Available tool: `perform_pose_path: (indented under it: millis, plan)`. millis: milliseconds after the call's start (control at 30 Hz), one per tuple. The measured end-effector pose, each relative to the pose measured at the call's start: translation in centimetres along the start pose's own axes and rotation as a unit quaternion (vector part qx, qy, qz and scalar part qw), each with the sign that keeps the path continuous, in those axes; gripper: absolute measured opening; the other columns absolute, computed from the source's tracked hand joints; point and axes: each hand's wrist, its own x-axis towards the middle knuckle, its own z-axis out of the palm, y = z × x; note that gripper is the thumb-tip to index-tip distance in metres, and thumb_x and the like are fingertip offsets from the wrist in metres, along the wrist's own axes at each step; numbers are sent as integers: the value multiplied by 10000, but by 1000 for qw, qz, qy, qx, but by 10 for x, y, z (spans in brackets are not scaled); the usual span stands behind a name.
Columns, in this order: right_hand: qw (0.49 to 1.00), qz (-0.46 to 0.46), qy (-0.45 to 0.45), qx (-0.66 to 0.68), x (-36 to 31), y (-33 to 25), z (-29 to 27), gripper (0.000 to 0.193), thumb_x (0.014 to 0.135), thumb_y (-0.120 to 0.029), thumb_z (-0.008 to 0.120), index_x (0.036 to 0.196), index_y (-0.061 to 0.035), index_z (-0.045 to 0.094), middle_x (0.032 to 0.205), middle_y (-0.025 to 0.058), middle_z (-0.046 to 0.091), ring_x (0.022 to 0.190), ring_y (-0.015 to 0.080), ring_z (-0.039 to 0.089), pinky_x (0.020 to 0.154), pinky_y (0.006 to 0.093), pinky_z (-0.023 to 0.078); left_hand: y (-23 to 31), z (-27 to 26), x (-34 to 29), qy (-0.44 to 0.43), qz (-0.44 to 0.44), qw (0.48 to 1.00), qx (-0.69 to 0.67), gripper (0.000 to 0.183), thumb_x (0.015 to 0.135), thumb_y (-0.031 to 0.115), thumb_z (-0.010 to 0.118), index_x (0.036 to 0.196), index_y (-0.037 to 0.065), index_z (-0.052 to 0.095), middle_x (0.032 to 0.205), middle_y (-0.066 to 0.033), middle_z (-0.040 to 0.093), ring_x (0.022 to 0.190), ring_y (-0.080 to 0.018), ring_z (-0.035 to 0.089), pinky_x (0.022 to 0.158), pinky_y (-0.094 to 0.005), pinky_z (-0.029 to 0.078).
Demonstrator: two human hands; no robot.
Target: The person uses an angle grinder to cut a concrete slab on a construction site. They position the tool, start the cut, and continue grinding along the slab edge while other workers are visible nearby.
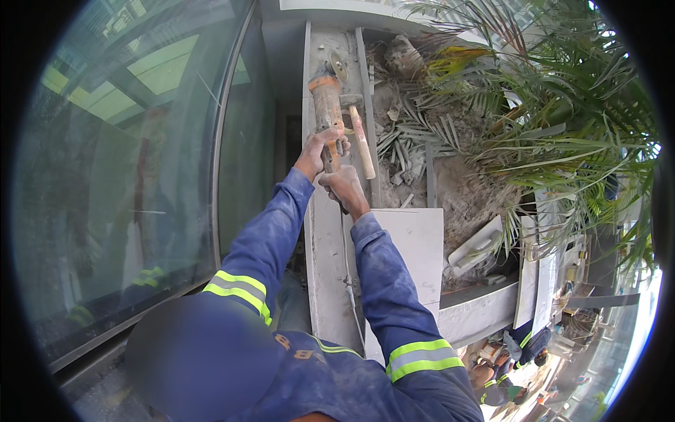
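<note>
An orange, dust-covered angle grinder point(326, 105) points away from me over a narrow grey ledge point(323, 281). Its round disc point(338, 67) sits at the far end, on the right side. My left hand point(318, 152) is closed around the middle of the grinder. Nearer to me, my right hand point(344, 188) grips its rear end, with the fingers partly hidden. A power cord point(347, 271) trails from there back along the ledge toward me. Just right of the grinder lies a wooden handle point(363, 144) with reddish marks; whether a tool head is attached I cannot tell.
A tall glass panel point(140, 197) stands along my left. Right of the ledge is a planter bed point(464, 190) with soil, debris and palm fronds point(562, 133). A pale flat slab point(411, 260) lies beside my right forearm. Other people point(499, 376) are far below right.
</note>
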Motion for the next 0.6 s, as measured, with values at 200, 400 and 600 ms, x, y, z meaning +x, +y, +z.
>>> perform_pose_path:
  millis: [200,400,600]
  plan:
    - [999,-18,13,48,-15,9,-4,130,756,-64,716,702,-35,602,625,15,564,466,99,504,408,266,376,-13,-2,-14,-101,-83,970,-204,726,898,556,775,1321,8,556,1009,-147,690,932,-266,704,836,-443,578]
    - [998,-16,13,52,-33,12,-17,102,743,-60,712,710,-23,623,623,22,565,478,111,517,419,268,383,-32,7,-11,-131,-139,961,-198,662,882,552,794,1243,44,570,873,-63,641,780,-205,666,701,-386,565]
    - [1000,11,16,-8,-47,-1,-30,78,731,-61,683,720,-1,635,630,27,570,490,119,522,448,288,399,-44,21,-14,-71,-156,966,-191,447,868,432,813,1123,156,572,760,1,584,649,-138,605,579,-315,519]
